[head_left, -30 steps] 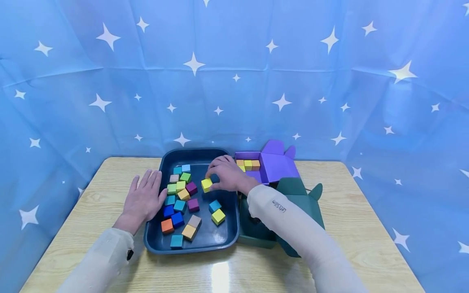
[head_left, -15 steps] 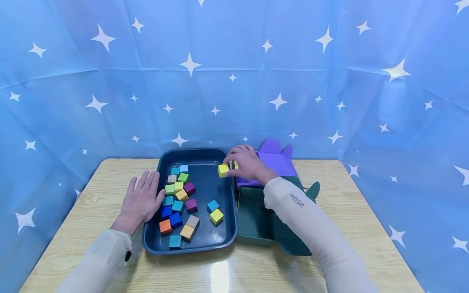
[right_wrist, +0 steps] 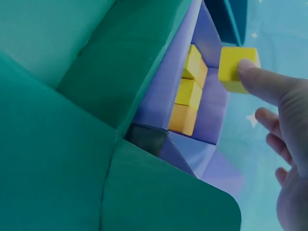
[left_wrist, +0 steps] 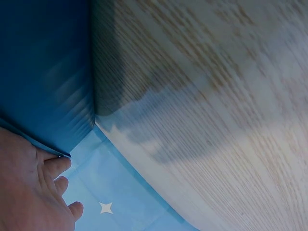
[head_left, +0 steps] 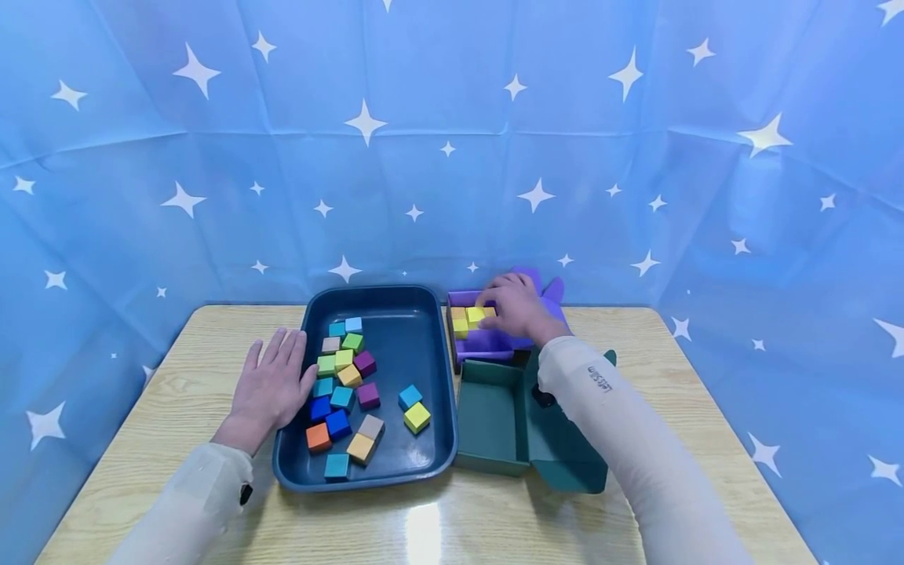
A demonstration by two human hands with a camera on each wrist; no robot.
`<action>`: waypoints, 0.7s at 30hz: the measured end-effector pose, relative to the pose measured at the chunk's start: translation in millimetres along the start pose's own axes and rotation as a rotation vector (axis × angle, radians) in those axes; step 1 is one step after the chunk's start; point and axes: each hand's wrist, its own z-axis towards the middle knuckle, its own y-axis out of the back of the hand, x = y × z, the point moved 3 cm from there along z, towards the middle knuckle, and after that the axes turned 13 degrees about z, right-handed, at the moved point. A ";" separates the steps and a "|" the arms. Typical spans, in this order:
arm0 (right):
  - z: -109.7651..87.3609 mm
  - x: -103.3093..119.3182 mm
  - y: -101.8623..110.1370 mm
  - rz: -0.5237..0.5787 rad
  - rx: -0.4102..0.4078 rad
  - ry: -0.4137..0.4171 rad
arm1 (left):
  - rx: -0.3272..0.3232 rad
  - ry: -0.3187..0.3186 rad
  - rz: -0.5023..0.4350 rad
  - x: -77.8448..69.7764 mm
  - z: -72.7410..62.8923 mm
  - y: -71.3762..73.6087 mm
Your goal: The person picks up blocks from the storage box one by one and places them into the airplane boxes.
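In the head view my right hand (head_left: 520,308) is over the purple box (head_left: 487,345) at the back. Thumb and fingers pinch a yellow cube (right_wrist: 230,65), which the right wrist view shows raised above that box. Inside it lie several cubes, among them a yellow cube (right_wrist: 187,92) and an orange cube (right_wrist: 182,119). My left hand (head_left: 271,384) lies with fingers extended along the left edge of the dark blue tray (head_left: 384,329), its thumb at the rim. In the left wrist view the tray wall (left_wrist: 45,72) hides part of that hand.
Several coloured cubes sit in the tray's left half; a teal cube (head_left: 410,397) and a yellow cube (head_left: 417,417) touch on its right. A green box (head_left: 490,464), lid flap folded right, stands between tray and right forearm. A star-patterned blue cloth (head_left: 452,173) hangs behind the table.
My right hand has carried the yellow cube from above the tray rightward to the purple box. My left hand has stayed at the tray's edge.
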 end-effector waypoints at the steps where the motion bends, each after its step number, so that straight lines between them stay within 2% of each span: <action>1: 1.2 -1.5 -1.6 -0.012 0.000 -0.007 | -0.001 -0.001 0.001 -0.1 0.1 0.0; 11: 8.9 -13.4 -23.0 -0.108 0.012 -0.083 | 0.005 0.001 -0.010 0.2 1.1 -1.7; 21: 20.2 -20.7 -39.2 -0.135 0.003 -0.077 | 0.006 0.005 -0.004 0.6 1.1 -0.9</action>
